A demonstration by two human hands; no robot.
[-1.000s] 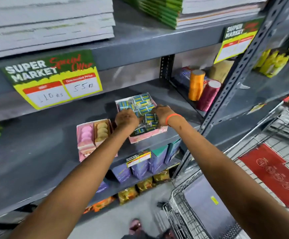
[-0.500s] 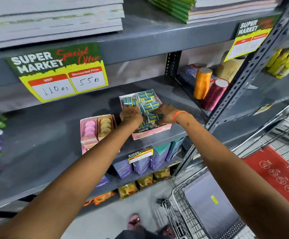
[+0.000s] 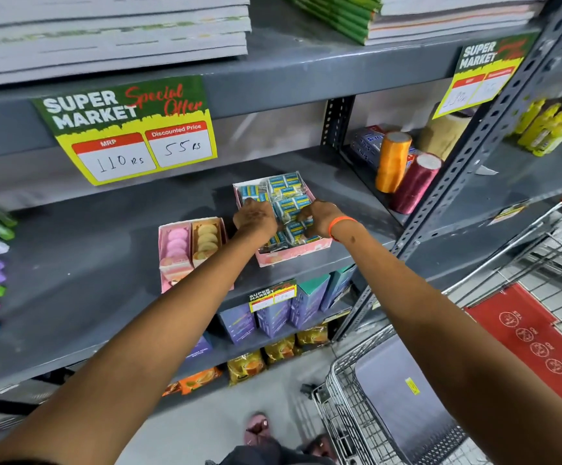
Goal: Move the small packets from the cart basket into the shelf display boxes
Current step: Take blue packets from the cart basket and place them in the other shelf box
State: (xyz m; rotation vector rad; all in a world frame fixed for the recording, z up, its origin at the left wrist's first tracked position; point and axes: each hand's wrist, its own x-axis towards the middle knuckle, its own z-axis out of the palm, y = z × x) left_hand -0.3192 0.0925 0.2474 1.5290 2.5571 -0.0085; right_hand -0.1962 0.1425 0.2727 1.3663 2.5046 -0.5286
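Observation:
A pink display box [image 3: 293,255] sits on the grey middle shelf [image 3: 98,263], filled with several small blue and yellow packets [image 3: 284,182] in clear wrap. Both hands are inside it. My left hand [image 3: 254,218] presses down on the packets at the box's left side, knuckles up. My right hand [image 3: 318,218], with an orange band at the wrist, has its fingers curled on packets at the right side. The fingertips are hidden among the packets. The wire cart basket [image 3: 350,407] is at the lower right, and no packets show in it.
A second pink box [image 3: 189,250] with round pink and tan items stands left of the first. Orange and maroon rolls [image 3: 392,161] stand to the right behind the shelf post [image 3: 454,176]. Price signs hang from the upper shelf. Boxes and pouches fill lower shelves. Coloured items line the far left.
Both hands stay in the packet box, shifting slightly over the packets. The view has moved a little, so the shelf sits higher and further right in frame.

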